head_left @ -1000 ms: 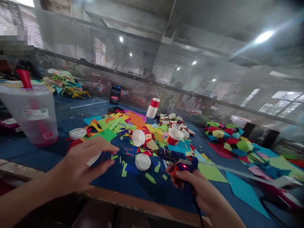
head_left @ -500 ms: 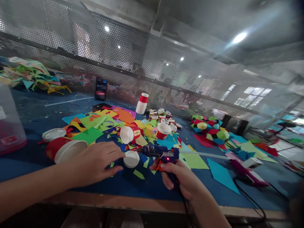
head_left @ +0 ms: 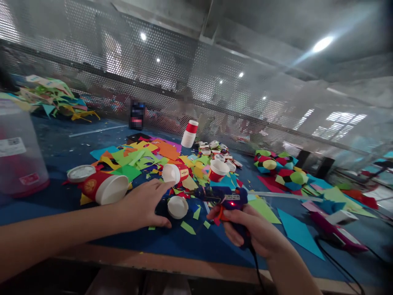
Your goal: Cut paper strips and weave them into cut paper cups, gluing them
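Observation:
My right hand (head_left: 244, 225) is wrapped round a dark blue hot glue gun (head_left: 225, 194) with an orange trigger and a glowing red light. Its nozzle points left, and a clear glue stick (head_left: 282, 196) juts from the back. With thumb and fingers apart, my left hand (head_left: 144, 205) holds nothing. Just right of it is a small round white paper piece (head_left: 177, 207), like a cut-off cup bottom. Beyond the fingertips lies a red-and-white paper cup (head_left: 180, 173) on its side; I cannot tell if they touch. A larger red paper cup (head_left: 102, 188) lies behind my left forearm.
Coloured paper scraps (head_left: 138, 157) cover the middle of the blue table (head_left: 215, 250). A cup stack (head_left: 189, 134) stands behind them. Patchwork paper balls (head_left: 290, 178) and a magenta tool (head_left: 337, 231) with a cord are at right. A translucent container (head_left: 23, 151) stands at left.
My left hand has shifted slightly up and right, its fingers spread wider towards the lying cup. The glue gun stays in my right hand. The whole view has moved a little.

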Demonstrator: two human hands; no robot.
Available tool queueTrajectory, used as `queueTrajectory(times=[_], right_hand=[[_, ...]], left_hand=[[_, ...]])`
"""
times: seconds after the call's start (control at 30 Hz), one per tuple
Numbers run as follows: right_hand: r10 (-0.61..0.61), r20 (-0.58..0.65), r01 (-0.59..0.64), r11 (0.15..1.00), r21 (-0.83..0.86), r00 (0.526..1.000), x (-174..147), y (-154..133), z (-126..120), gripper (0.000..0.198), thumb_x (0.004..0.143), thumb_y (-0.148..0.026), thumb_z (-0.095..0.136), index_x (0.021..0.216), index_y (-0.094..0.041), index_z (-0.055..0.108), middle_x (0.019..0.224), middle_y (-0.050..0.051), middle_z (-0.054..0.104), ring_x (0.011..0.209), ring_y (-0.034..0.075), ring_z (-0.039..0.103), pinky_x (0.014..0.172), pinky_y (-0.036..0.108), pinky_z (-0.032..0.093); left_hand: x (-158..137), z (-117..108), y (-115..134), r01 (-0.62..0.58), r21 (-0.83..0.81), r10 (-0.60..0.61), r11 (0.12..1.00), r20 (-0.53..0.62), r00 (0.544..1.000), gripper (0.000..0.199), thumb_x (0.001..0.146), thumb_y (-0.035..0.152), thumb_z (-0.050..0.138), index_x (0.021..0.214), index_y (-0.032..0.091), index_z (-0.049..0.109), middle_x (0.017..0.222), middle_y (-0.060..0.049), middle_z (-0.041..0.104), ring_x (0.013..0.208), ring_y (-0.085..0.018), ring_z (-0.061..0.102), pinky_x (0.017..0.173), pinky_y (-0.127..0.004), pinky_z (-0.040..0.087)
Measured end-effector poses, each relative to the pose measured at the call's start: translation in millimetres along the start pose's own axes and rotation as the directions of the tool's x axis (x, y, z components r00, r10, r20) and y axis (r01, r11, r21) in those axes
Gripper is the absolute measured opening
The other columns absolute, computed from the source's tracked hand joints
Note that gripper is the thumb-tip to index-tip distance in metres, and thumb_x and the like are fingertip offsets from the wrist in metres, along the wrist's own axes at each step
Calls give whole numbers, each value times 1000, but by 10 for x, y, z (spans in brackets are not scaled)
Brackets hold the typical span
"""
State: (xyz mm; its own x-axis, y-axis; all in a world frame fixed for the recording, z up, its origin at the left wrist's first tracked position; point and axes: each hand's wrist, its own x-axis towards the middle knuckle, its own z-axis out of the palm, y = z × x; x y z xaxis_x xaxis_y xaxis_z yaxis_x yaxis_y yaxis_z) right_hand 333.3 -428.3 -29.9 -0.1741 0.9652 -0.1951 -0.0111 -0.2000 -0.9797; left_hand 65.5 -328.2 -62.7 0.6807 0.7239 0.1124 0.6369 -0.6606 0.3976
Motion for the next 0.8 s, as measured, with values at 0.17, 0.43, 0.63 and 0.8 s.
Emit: queueTrajectory(times=[0.17,0.43,0.63,0.8], right_hand=[[1,-86,4,998,57,996,-77,36,-74,28,73,-36,80,81,-11,72,38,-7,44,36,5,33,39,19,29],[71,-179,-66,997,33,981,-104,117,-35,31,70,-38,82,79,-10,71,49,-3,57,39,4,40,41,18,35],[78,-259,-93,995,-45,963,-84,151,-4,32,66,-40,81,79,-12,70,76,6,71,47,9,51,39,21,40],[65,-257,-103,985,-138,964,-61,202,15,29,69,-38,78,77,-13,69,76,6,72,48,10,52,42,22,39]], left_hand=[[15,64,41,-13,-54,14,998,24,1000,91,70,51,79,145,15,42,143,-19,52,133,-38,47,108,-52,41],[39,135,-11,-72,-138,76,988,24,997,75,78,39,72,143,15,42,145,-16,51,136,-33,44,112,-49,37],[73,122,-8,-113,-178,108,978,-36,993,69,77,35,71,139,17,45,140,-15,56,130,-32,50,110,-49,40],[66,91,-10,-109,-192,98,975,-68,993,69,75,34,73,137,17,47,131,-15,61,125,-33,54,107,-50,42]])
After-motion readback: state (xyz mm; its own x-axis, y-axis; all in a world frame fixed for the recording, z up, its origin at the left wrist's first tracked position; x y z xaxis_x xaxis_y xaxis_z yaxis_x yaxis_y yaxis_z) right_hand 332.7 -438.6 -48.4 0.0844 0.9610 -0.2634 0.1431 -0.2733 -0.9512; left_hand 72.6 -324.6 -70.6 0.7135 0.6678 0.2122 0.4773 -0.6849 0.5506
